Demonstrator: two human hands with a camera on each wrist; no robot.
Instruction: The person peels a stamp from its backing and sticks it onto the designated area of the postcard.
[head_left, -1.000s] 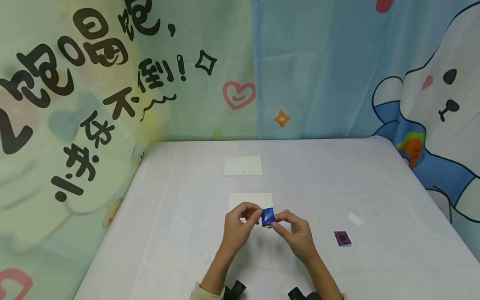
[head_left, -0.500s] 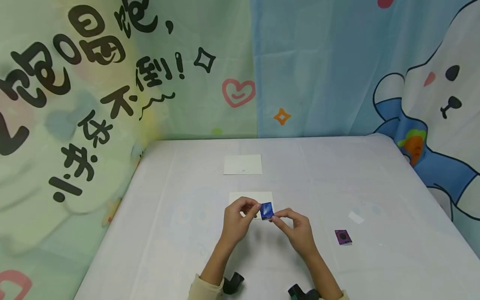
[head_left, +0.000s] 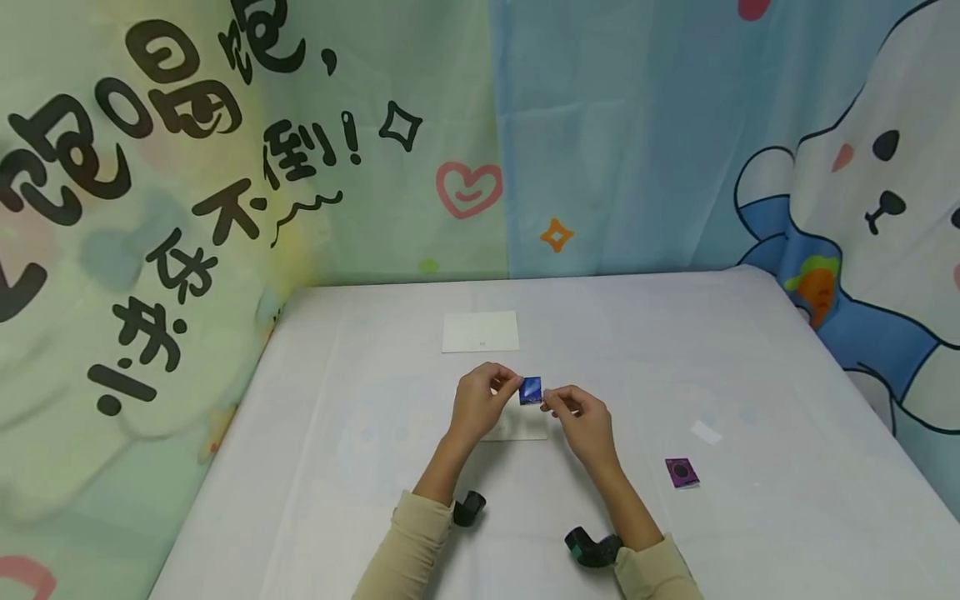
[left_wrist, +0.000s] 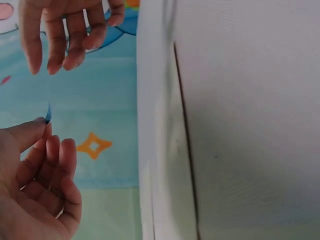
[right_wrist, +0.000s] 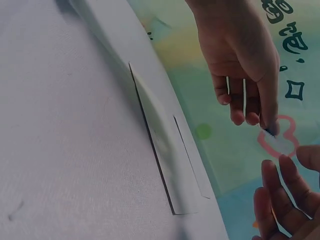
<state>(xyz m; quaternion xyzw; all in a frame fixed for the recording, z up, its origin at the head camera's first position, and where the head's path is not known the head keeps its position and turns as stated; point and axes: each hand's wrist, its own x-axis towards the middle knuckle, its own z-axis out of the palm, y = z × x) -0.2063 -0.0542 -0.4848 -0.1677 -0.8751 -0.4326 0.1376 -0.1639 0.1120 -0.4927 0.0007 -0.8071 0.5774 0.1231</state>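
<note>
Between thumb and forefinger, my left hand (head_left: 478,400) pinches a small glossy blue square (head_left: 530,390) by its left side, above a white card (head_left: 517,427). Seen from the left wrist, the blue square (left_wrist: 48,114) is nearly edge-on at the left fingertips. My right hand (head_left: 585,421) is just right of it. In the right wrist view the right hand's (right_wrist: 292,200) thumb and fingers are spread apart, clear of the square. A pale, see-through area by the left fingertips is too faint to identify.
Behind the hands lies another white card (head_left: 480,332). Off to the right are a small purple square (head_left: 682,472) with a dark circle and a whitish scrap (head_left: 707,432). A printed curtain (head_left: 615,150) hangs along the table's (head_left: 360,500) back edge.
Both hands and the blue square have moved forward, over the nearer white card. The right hand's fingertips have come away from the square; the left still pinches it.
</note>
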